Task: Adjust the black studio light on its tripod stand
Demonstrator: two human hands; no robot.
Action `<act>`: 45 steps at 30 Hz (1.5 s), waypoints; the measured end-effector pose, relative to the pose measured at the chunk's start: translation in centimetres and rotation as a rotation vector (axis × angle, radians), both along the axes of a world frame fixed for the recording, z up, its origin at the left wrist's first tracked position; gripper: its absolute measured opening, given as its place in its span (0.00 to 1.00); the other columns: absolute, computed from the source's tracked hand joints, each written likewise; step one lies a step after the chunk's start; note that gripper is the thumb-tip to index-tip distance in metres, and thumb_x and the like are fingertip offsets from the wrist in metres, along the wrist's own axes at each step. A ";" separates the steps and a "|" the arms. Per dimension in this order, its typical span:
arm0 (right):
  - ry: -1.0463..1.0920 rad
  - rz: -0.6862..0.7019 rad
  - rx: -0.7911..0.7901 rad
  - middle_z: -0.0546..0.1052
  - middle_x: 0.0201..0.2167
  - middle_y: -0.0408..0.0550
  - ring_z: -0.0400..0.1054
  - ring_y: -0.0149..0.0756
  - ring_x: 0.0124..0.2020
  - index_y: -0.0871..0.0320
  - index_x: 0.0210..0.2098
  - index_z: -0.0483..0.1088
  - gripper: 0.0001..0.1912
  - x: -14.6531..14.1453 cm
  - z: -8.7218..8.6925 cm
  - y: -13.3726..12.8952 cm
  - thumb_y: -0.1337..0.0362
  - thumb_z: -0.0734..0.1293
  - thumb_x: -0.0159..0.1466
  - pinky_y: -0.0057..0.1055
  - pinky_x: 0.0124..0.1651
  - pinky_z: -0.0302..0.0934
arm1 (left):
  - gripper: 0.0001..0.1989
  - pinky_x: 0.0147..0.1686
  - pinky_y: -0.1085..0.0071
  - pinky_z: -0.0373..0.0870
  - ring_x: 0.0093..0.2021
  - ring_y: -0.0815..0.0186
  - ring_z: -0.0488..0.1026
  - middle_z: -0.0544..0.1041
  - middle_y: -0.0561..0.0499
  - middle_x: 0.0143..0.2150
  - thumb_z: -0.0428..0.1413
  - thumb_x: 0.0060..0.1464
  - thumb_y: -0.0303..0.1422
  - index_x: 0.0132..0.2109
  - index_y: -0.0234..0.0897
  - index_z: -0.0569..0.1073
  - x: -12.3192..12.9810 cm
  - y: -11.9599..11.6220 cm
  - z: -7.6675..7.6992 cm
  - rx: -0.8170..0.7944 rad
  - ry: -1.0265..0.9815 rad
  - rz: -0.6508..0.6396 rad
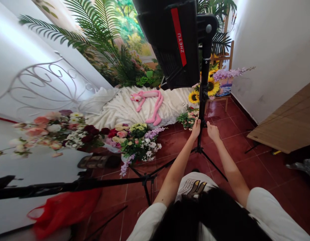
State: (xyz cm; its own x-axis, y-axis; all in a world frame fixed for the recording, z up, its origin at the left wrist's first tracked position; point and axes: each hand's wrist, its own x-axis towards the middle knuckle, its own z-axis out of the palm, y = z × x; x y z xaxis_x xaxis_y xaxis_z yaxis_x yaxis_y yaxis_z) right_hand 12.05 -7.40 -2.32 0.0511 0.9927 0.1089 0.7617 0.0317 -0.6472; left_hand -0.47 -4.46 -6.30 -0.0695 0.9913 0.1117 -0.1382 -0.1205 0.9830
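Observation:
A black light stand (pixel 203 97) rises in front of me, with a large black studio light (pixel 167 43) on top that bears a red stripe. My left hand (pixel 195 128) is closed around the stand's pole from the left, low on the column. Just to the right of the pole, my right hand (pixel 213 131) is curled, its thumb up by a dark collar or knob on the stand. What its fingers grip there is too small to make out. Below my hands the stand's legs spread over the red tiled floor (pixel 226 147).
A pink plush toy (pixel 149 100) lies on a cream blanket (pixel 114 107) ahead. Bunches of flowers (pixel 134 140) stand at the left front, sunflowers (pixel 212 86) beyond the pole. A second black stand (pixel 107 182) crosses the lower left near a red bag (pixel 64 211). A brown board (pixel 290 120) leans at right.

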 end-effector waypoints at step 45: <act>0.560 0.172 -0.039 0.73 0.23 0.42 0.69 0.37 0.29 0.52 0.30 0.62 0.21 -14.0 -3.2 -5.6 0.41 0.59 0.62 0.32 0.40 0.62 | 0.21 0.39 0.67 0.74 0.31 0.67 0.76 0.80 0.47 0.33 0.53 0.58 0.49 0.39 0.34 0.76 -22.1 -18.0 -2.9 -0.195 0.017 0.517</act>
